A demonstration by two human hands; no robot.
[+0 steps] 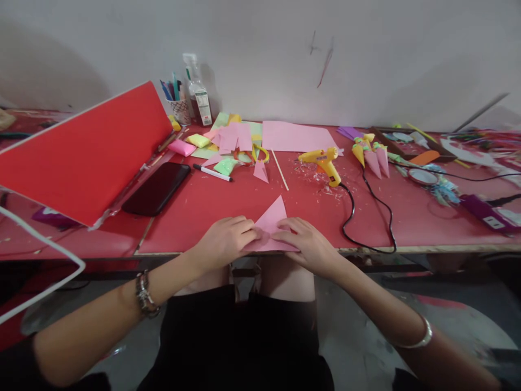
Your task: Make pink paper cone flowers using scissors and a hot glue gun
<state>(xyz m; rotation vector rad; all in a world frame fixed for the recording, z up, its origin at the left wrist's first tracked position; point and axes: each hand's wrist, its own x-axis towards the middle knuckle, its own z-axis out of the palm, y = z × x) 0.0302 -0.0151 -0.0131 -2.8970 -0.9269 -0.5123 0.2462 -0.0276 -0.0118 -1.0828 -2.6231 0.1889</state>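
A pink paper triangle [272, 220] lies at the near edge of the red table [228, 212], its tip pointing away from me. My left hand [224, 241] rests on its left lower corner, fingers curled and pinching the paper. My right hand [304, 243] presses on its right lower corner, fingers bent onto the sheet. The fingertips of both hands almost meet over the paper's lower middle.
A yellow glue gun [323, 162] with a black cord [368, 217] lies right of centre. A black phone [157, 187], a marker [212, 172], a thin stick [280, 177], pink sheets [297, 136], paper cones [372, 155] and a slanted red board [85, 149] surround the work area. A pen cup and a bottle [197, 92] stand by the wall.
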